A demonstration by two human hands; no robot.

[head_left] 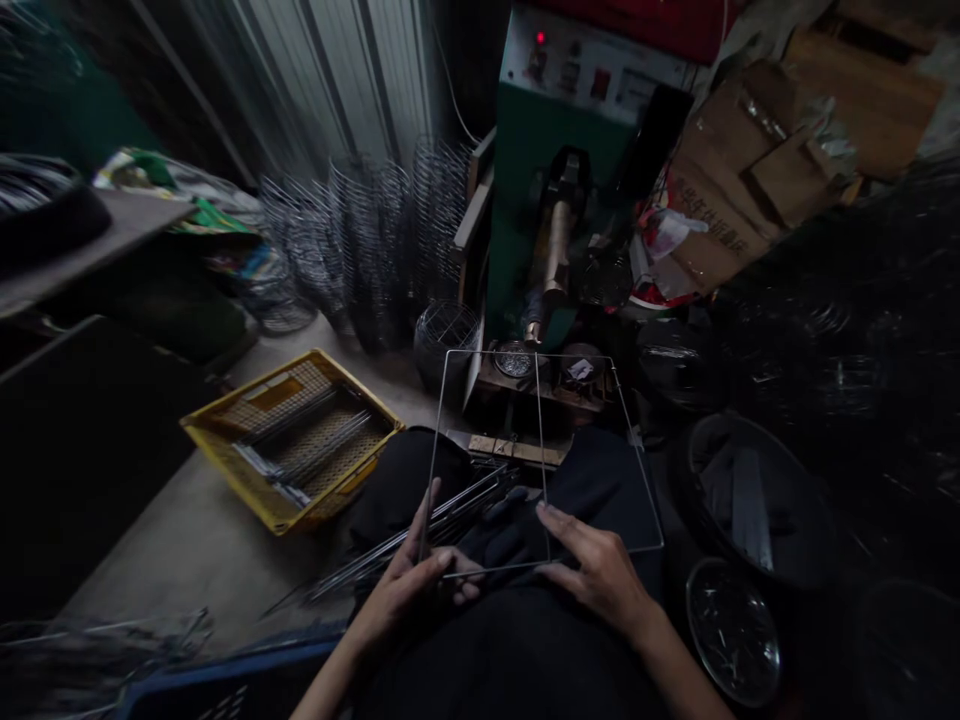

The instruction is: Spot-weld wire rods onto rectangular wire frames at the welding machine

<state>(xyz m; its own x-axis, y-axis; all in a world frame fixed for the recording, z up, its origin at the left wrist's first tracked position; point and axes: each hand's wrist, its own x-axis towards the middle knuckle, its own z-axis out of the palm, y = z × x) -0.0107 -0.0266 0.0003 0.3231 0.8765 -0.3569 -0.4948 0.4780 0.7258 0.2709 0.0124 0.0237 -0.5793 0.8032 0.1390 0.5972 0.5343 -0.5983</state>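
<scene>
Between my hands is a rectangular wire frame (539, 430) with one wire running down its middle. My left hand (421, 565) grips its near left corner, thumb over the wire. With thumb and fingers, my right hand (596, 565) pinches it where the middle wire meets the near side. The frame's far side reaches up to the copper-coloured electrode (556, 250) of a green machine (517, 170); whether they touch I cannot tell. Several loose metal rods (420, 530) lie across my lap under the frame.
To the left, a yellow crate (225, 470) holds metal rods. Stacks of wire baskets (367, 250) stand behind it. A small dish (514, 360) of metal bits sits below the electrode. At right are a dark tub (694, 500), a round tin (731, 635) and a cardboard box (720, 225).
</scene>
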